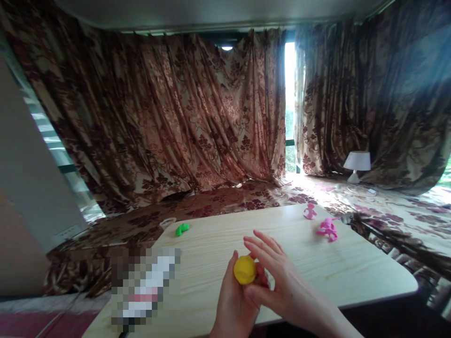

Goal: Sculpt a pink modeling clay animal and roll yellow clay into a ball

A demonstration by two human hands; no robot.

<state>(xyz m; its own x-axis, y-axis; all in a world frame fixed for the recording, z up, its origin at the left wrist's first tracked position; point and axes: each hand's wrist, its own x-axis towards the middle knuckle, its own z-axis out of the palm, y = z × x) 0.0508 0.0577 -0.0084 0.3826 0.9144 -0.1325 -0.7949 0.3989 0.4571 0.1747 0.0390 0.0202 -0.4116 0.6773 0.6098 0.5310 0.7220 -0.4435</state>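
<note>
My left hand (234,300) is wrapped round a rounded yellow lump (244,270) that looks like modelling clay, with a shallow dent on its face. Just right of it is my right hand (276,270), fingers stretched out and apart, its thumb low beside the lump. Whether that thumb touches the lump or only my left hand, I cannot tell. Part of the lump's underside is hidden by both hands. Both hands are above the near part of the pale wooden table (204,249).
A small green piece (182,229) lies at the table's far left. At the far right are a pink figure (310,211) and a magenta figure (328,229). A blurred-out long object (151,284) lies along the left edge. Beyond stand a white lamp (357,162) and patterned curtains (197,117).
</note>
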